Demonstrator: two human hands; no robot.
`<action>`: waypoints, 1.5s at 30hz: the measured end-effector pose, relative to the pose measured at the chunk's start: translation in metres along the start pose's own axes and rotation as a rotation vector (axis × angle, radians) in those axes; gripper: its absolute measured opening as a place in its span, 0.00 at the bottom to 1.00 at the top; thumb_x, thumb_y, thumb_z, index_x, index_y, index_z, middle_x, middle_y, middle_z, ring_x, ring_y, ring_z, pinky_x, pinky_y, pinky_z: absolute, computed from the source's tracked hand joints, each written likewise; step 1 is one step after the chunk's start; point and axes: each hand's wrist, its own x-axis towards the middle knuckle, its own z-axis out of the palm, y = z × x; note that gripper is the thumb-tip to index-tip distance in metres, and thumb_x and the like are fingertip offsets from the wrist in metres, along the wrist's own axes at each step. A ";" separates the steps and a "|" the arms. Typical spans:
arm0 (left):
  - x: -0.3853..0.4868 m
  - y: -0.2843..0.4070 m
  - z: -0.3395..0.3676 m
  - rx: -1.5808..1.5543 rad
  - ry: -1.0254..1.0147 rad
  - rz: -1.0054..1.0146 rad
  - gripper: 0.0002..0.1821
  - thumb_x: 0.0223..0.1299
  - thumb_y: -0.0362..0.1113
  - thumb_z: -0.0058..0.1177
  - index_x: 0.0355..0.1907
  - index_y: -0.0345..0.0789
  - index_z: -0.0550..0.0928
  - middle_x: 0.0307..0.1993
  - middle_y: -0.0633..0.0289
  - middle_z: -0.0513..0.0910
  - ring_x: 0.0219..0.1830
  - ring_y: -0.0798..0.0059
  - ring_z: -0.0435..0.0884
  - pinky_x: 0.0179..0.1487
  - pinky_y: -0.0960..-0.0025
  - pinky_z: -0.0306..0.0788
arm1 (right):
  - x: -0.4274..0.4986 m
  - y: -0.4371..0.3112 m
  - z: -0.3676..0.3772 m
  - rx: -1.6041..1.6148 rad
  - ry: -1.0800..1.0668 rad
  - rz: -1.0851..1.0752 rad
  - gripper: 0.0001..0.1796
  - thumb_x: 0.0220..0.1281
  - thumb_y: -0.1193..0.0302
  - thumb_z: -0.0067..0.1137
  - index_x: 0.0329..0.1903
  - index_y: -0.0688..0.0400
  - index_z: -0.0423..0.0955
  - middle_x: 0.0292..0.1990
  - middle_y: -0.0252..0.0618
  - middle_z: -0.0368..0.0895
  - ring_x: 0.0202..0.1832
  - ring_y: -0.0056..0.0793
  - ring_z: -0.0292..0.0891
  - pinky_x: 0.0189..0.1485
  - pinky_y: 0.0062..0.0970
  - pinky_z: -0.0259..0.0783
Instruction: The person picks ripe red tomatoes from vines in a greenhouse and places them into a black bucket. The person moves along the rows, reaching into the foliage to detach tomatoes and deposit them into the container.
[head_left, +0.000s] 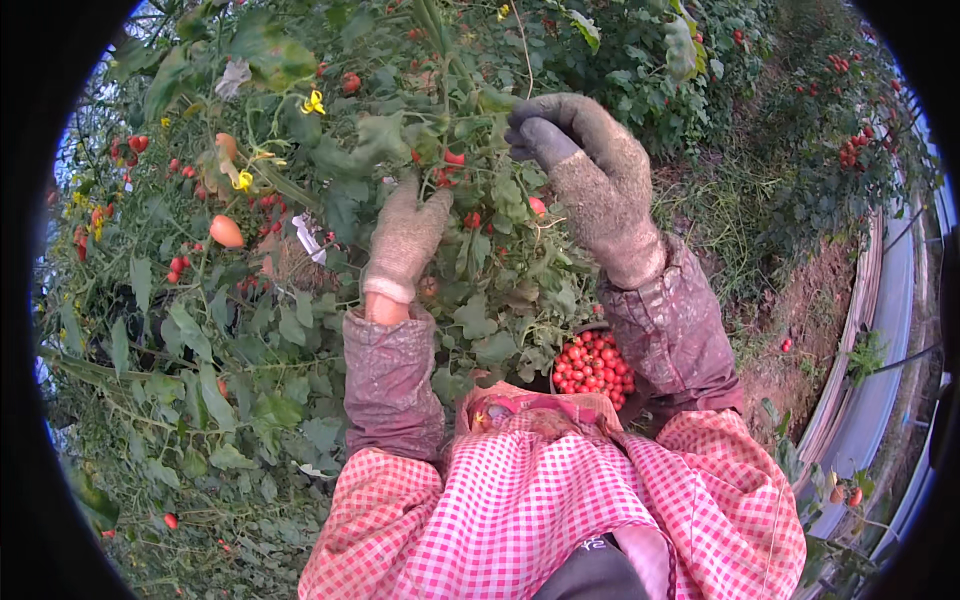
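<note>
My left hand, in a soiled knit glove, reaches into the tomato plant. Leaves hide its fingertips, just beside a cluster of small red tomatoes. To its right my right hand is raised in a mud-caked glove with dark fingertips. Its fingers are bent, and the tips come close to a green leaf; whether they touch or pinch anything cannot be made out. Below the right forearm stands a round container full of picked red tomatoes, partly covered by my sleeve and apron.
Vines with an orange-red tomato and yellow flowers crowd the left. A thin string hangs above my right hand. At right, more tomato plants border a bare soil strip and a pale curved plastic sheet.
</note>
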 end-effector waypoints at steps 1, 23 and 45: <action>-0.004 0.006 0.017 0.000 -0.031 0.060 0.20 0.62 0.40 0.51 0.53 0.30 0.76 0.44 0.41 0.82 0.48 0.43 0.80 0.53 0.52 0.72 | 0.017 -0.013 0.014 0.108 -0.114 -0.008 0.12 0.70 0.74 0.49 0.50 0.69 0.75 0.41 0.42 0.82 0.43 0.25 0.80 0.50 0.24 0.77; -0.037 0.019 0.053 0.176 -0.412 0.034 0.33 0.53 0.51 0.58 0.59 0.35 0.74 0.52 0.46 0.79 0.54 0.52 0.79 0.57 0.55 0.72 | 0.080 0.112 0.065 -1.248 -0.594 0.141 0.29 0.51 0.66 0.66 0.59 0.55 0.72 0.54 0.54 0.75 0.57 0.51 0.73 0.59 0.41 0.71; 0.002 -0.007 0.084 -0.625 0.123 -0.021 0.23 0.55 0.33 0.61 0.55 0.38 0.78 0.45 0.57 0.82 0.40 0.73 0.82 0.46 0.70 0.76 | 0.100 0.112 -0.055 -0.968 -0.997 0.283 0.19 0.58 0.68 0.52 0.53 0.49 0.78 0.47 0.40 0.83 0.50 0.36 0.79 0.55 0.34 0.72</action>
